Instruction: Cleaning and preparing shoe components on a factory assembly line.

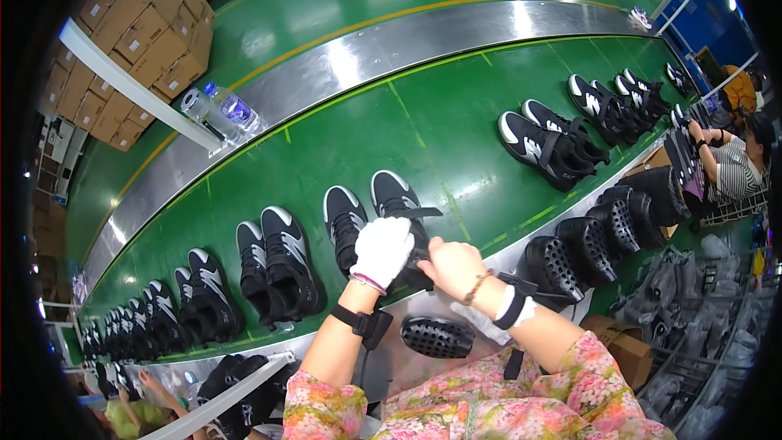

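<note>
A black sneaker with a white-edged toe and a loose strap lies on the green belt in front of me, toe pointing away. My left hand, in a white glove, is closed over the upper of this sneaker. At its heel end, my right hand is bare, with fingers curled and pinched at the shoe's edge; the exact grip is partly hidden. Its mate stands just left of my gloved hand. Near my body, below the hands, sits a black perforated plastic shoe insert.
Pairs of similar sneakers line the green conveyor belt on both sides. Several black perforated inserts stand along the near right edge. Water bottles stand on the far metal rim by a white post. Co-workers sit at both ends.
</note>
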Motion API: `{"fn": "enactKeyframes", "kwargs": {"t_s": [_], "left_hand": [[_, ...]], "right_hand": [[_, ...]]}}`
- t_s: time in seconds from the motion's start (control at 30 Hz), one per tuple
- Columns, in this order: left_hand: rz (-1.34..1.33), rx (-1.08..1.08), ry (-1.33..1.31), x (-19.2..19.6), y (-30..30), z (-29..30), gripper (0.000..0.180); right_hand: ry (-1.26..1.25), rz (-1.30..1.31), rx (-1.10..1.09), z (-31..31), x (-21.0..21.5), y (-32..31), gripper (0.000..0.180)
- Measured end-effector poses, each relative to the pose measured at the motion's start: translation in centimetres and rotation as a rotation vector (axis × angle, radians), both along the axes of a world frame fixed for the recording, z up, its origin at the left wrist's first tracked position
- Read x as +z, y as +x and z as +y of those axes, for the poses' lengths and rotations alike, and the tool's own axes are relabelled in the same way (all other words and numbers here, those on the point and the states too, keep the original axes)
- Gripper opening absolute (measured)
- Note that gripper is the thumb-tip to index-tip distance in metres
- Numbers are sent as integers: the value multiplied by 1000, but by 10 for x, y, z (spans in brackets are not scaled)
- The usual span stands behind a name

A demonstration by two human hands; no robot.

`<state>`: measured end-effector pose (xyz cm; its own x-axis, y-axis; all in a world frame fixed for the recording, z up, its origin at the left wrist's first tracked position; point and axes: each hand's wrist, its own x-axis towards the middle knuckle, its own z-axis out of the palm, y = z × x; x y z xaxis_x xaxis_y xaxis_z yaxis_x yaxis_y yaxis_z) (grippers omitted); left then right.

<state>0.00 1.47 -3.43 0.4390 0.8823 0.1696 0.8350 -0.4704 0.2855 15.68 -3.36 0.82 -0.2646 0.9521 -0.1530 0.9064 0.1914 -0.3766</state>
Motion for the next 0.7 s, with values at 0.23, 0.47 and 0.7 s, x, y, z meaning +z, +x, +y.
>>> {"fn": "enactKeyframes", "kwargs": {"t_s": [0.23, 0.47, 0.7], "left_hand": [[-110, 37, -88, -1, -6, -11, 25], [-359, 374, -208, -6, 3, -81, 79], [-417, 690, -472, -23, 22, -54, 82]], "right_hand": [[309, -161, -83, 2, -85, -39, 17], [-61, 452, -155, 11, -64, 16, 56], [-119, 367, 12, 43, -101, 16, 42]]}}
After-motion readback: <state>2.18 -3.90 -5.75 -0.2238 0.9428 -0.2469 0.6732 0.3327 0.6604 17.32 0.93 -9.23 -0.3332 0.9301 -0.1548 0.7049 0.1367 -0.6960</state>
